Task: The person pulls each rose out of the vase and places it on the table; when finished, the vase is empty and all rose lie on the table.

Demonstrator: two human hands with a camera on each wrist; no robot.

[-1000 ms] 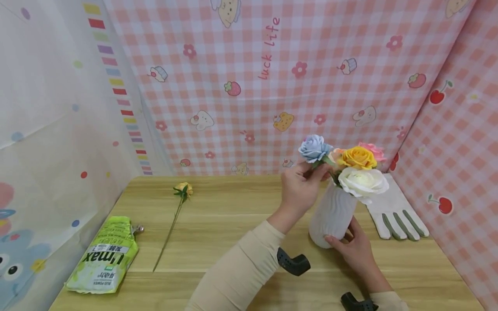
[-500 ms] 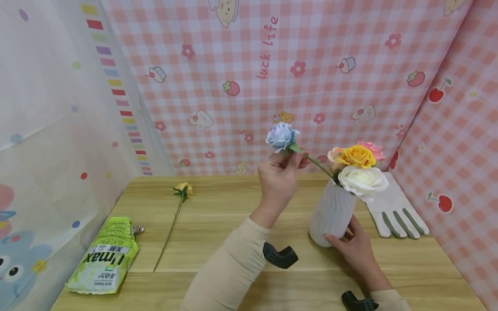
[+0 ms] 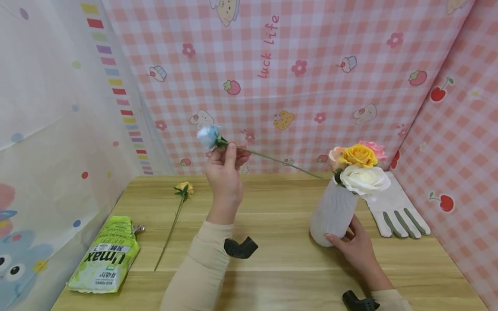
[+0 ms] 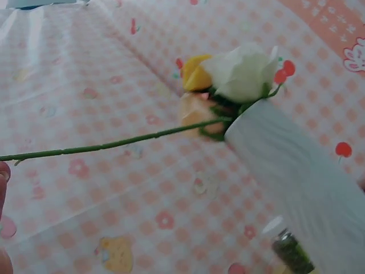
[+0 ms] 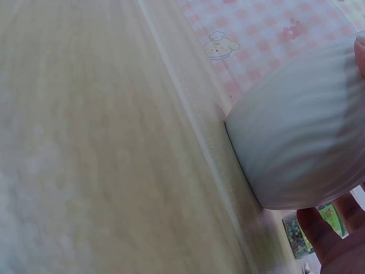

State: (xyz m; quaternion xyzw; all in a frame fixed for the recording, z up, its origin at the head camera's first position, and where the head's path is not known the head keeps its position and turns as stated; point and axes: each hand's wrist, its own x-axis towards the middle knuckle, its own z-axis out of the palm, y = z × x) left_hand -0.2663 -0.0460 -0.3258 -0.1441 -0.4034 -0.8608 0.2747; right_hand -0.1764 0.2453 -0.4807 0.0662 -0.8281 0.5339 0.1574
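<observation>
My left hand [image 3: 226, 170] pinches the green stem of a light blue rose [image 3: 209, 136] just below its bloom, up off the table. The stem [image 4: 114, 144] slants down to the right, and its tip shows outside the white ribbed vase [image 3: 333, 214], close to its mouth. My right hand [image 3: 355, 252] holds the vase low down, thumb in front and fingers round the far side. Out of the vase rise a white rose [image 3: 365, 179], a yellow rose [image 3: 359, 155], a pink rose [image 3: 373, 149] and a peach rose [image 3: 336, 158]. Their stems are hidden inside.
A pale yellow rose [image 3: 184, 188] lies on the wooden table [image 3: 272, 237] at left. Beside it is a green-and-white bag [image 3: 105, 257] with a small metal piece near it. A white glove [image 3: 393, 211] with green stripes lies right of the vase. Patterned cloths stand behind and at both sides.
My left hand has moved left with the blue rose, drawing its stem away from the vase until the tip shows. My right hand and the vase have stayed in place.
</observation>
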